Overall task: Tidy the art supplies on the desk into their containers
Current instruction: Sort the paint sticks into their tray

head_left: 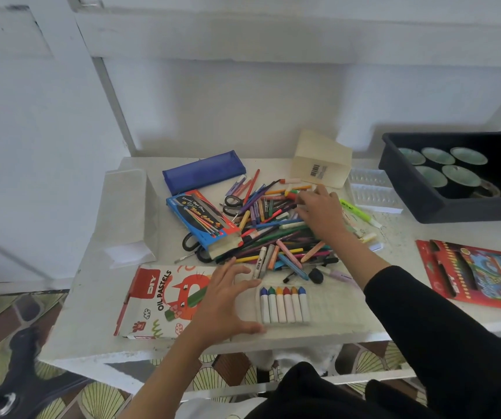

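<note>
White desk [92, 313] against a pale wall [243, 101]; patterned tile floor [16, 313] showed below at 8 o'clock.

Pile [273, 234] of pens, pencils and crayons lay at desk centre. From the pile:
- 11 o'clock: blue pouch [203, 175], flat.
- 9 o'clock: watercolour box [202, 220], its near end resting on the pile; scissors [232, 201] just beside it.
- 1 o'clock: beige carton [321, 160], tilted.
- 2 o'clock: dark bin [424, 204] with green bowls [438, 155] inside.
- 4 o'clock: red marker pack [479, 275], well apart.
- 7 o'clock: pastel box [158, 300], lying flat.
- 6 o'clock: six pastels [284, 305] side by side in a clear tray [330, 297], tips toward the pile.

Left hand [225, 303] came in from 6 o'clock, forearm bare, and sat where box met tray. Fingers were splayed well apart and nearly straight, thumb at the tray's near edge.

Right hand [323, 214] reached across from 4 o'clock in a black sleeve [439, 328], palm down on the pile's far right side. Fingertips were buried among the pens; could not tell whether they pinched anything.
</note>
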`<state>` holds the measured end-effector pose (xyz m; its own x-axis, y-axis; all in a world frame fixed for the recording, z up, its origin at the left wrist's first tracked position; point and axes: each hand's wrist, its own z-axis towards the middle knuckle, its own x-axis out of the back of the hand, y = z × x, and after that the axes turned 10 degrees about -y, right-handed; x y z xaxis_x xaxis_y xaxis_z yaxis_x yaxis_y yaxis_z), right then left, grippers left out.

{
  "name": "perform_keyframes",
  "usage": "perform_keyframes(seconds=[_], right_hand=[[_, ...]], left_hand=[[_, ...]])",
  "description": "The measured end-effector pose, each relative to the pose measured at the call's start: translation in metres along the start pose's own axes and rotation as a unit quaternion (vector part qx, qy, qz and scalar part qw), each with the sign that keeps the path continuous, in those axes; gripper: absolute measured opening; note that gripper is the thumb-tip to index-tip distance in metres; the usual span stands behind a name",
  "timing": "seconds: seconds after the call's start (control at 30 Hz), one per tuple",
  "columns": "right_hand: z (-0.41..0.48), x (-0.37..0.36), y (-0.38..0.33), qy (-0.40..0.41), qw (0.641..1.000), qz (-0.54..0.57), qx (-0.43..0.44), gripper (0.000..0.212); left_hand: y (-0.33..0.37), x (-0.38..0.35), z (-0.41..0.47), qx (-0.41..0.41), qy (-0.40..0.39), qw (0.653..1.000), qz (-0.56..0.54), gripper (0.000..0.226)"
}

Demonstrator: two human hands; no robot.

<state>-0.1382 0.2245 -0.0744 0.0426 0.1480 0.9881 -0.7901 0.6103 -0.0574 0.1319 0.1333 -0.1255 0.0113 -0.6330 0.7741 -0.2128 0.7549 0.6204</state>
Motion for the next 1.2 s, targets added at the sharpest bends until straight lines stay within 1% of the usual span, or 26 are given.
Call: perform_keyframes(seconds=[0.13, 0.23, 0.33, 0.47, 0.63, 0.77, 0.87, 1.0, 1.1, 1.2], right_hand=[[-0.027, 0.004, 0.001, 0.08, 0.989, 0.121, -0.039, 0.009], [-0.053, 0.005, 0.001, 0.105, 0.967, 0.218, -0.079, 0.008], [-0.084, 0.008, 0.001, 0.077, 0.935, 0.332, -0.104, 0.01], [-0.128, 0.015, 0.001, 0.01, 0.898, 0.418, -0.14, 0.013], [-0.159, 0.01, 0.001, -0.039, 0.886, 0.44, -0.141, 0.02], [-0.167, 0.014, -0.002, -0.071, 0.876, 0.458, -0.134, 0.011], [-0.165, 0.017, -0.002, -0.119, 0.882, 0.443, -0.111, 0.016], [-0.164, 0.028, -0.008, -0.155, 0.895, 0.413, -0.068, 0.024], [-0.165, 0.034, -0.012, -0.2, 0.887, 0.414, -0.049, 0.025], [-0.167, 0.034, -0.011, -0.235, 0.876, 0.42, -0.033, 0.021]], left_hand=[[-0.002, -0.001, 0.0, -0.002, 0.003, 1.0, 0.0, 0.081], [-0.003, -0.002, 0.001, -0.006, 0.011, 1.0, -0.003, 0.081], [-0.006, -0.004, 0.002, -0.014, 0.014, 1.0, -0.002, 0.083], [-0.007, -0.004, 0.002, -0.023, 0.02, 1.0, -0.009, 0.085], [-0.009, -0.005, 0.003, -0.029, 0.026, 0.999, -0.01, 0.087], [-0.008, -0.004, 0.004, -0.03, 0.026, 0.999, -0.008, 0.088], [-0.007, -0.003, 0.003, -0.035, 0.027, 0.999, -0.015, 0.086], [-0.007, -0.003, 0.004, -0.028, 0.016, 0.999, -0.021, 0.082], [-0.007, -0.003, 0.004, -0.029, 0.015, 0.999, -0.021, 0.081], [-0.008, -0.003, 0.004, -0.035, 0.019, 0.999, -0.023, 0.082]])
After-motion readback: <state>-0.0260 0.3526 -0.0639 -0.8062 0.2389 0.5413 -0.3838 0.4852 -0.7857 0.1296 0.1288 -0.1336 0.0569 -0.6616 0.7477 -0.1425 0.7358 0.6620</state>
